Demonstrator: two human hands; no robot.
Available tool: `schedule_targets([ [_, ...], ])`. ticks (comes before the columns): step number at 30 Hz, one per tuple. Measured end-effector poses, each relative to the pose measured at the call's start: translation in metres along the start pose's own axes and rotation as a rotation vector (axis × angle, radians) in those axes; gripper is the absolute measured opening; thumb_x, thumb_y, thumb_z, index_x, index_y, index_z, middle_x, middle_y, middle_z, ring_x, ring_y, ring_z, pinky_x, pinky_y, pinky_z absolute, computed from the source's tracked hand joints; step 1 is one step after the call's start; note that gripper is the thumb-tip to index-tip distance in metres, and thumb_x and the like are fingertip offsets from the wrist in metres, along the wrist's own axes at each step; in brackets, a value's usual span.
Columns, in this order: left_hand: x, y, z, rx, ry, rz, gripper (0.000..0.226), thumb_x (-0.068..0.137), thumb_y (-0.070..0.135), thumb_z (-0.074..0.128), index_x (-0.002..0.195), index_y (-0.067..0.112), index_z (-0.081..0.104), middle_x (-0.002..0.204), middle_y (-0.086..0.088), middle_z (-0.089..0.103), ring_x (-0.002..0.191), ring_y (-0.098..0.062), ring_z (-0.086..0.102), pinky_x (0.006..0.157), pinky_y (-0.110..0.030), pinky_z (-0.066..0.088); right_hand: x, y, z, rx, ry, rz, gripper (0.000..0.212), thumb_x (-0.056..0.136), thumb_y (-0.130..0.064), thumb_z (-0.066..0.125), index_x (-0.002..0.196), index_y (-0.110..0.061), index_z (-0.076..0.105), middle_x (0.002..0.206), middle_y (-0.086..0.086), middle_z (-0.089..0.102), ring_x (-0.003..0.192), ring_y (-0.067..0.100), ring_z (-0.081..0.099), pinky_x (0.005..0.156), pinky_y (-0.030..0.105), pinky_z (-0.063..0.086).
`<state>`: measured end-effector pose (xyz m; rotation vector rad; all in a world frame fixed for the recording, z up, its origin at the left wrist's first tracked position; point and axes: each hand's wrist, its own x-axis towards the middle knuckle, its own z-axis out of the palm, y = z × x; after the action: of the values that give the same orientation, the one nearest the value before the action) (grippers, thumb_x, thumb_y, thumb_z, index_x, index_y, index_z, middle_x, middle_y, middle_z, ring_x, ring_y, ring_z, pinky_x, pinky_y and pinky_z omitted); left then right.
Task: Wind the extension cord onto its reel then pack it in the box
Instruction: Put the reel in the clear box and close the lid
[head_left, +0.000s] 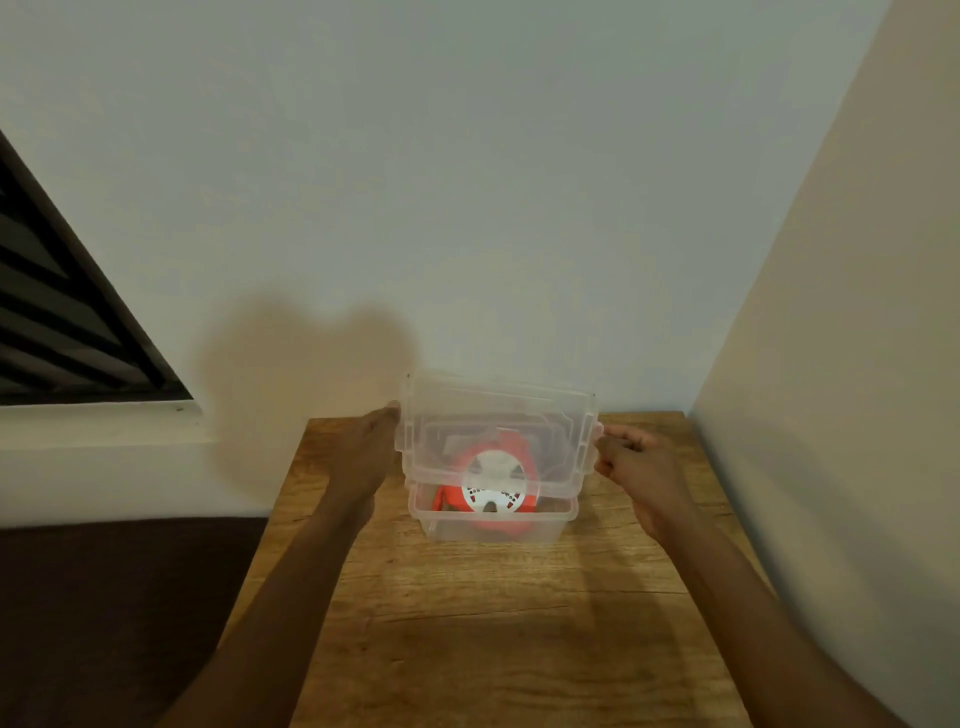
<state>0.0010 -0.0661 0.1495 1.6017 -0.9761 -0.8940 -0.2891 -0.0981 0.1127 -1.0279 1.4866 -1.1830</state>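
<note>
A clear plastic box (493, 526) stands on the wooden table near the back wall. Inside it lies the orange extension cord reel (496, 488) with a white round face. A clear plastic lid (493, 415) hangs tilted over the box, its far edge raised. My left hand (363, 452) grips the lid's left side. On the lid's right side, my right hand (636, 462) holds the edge with curled fingers. The reel's far part shows blurred through the lid.
The wooden table (519, 623) fills the lower middle, set into a corner between a pale back wall and a beige wall on the right. A dark surface (114, 613) lies left of the table. A louvred window (62, 322) sits at the far left.
</note>
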Motion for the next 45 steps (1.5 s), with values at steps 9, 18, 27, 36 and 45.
schedule_targets([
  [9, 0.039, -0.024, 0.012, -0.334, -0.028, -0.241, 0.028, 0.107, 0.002, 0.049, 0.132, -0.002, 0.060, 0.118, -0.011, 0.069, 0.115, -0.027, 0.062, 0.100, -0.035, 0.052, 0.023, -0.002, 0.014, 0.181, 0.095, 0.097, 0.011, 0.091, -0.012, 0.066, 0.090, -0.003, 0.073, 0.091, 0.019, 0.071, 0.082, 0.024, 0.067, 0.085, 0.044, 0.059],
  [18, 0.047, -0.086, 0.016, -0.030, 0.015, -0.246, 0.023, 0.087, -0.012, 0.070, 0.106, 0.001, 0.071, 0.104, -0.017, 0.072, 0.098, -0.038, 0.070, 0.070, -0.039, 0.063, 0.024, 0.045, 0.025, -0.034, 0.072, 0.204, 0.020, 0.080, 0.005, 0.069, 0.091, -0.011, 0.073, 0.098, 0.009, 0.072, 0.090, 0.025, 0.067, 0.080, 0.040, 0.059],
  [27, 0.049, -0.110, 0.014, 0.010, -0.017, -0.262, 0.013, 0.100, 0.005, 0.064, 0.112, 0.008, 0.069, 0.107, -0.011, 0.073, 0.093, -0.028, 0.072, 0.067, -0.034, 0.062, 0.010, 0.075, 0.035, -0.294, 0.012, 0.075, 0.041, 0.082, -0.009, 0.076, 0.118, -0.020, 0.058, 0.114, 0.002, 0.064, 0.090, 0.018, 0.067, 0.059, 0.031, 0.060],
  [36, 0.040, -0.142, 0.001, -0.156, -0.129, -0.395, 0.030, 0.098, 0.038, 0.069, 0.114, 0.013, 0.074, 0.108, -0.009, 0.079, 0.102, -0.029, 0.074, 0.083, -0.042, 0.063, -0.024, 0.068, 0.091, -0.997, -0.218, -0.633, 0.043, 0.088, -0.037, 0.064, 0.130, -0.031, 0.057, 0.144, -0.005, 0.047, 0.136, 0.023, 0.035, 0.114, 0.051, 0.027],
  [45, 0.028, -0.138, 0.013, -0.100, -0.060, -0.376, 0.033, 0.104, 0.040, 0.057, 0.087, 0.014, 0.068, 0.089, -0.015, 0.071, 0.077, -0.025, 0.069, 0.071, -0.034, 0.062, -0.033, 0.089, 0.154, -1.288, -0.456, -0.929, 0.053, 0.085, -0.027, 0.070, 0.135, -0.023, 0.053, 0.140, 0.006, 0.055, 0.129, 0.035, 0.048, 0.107, 0.058, 0.035],
])
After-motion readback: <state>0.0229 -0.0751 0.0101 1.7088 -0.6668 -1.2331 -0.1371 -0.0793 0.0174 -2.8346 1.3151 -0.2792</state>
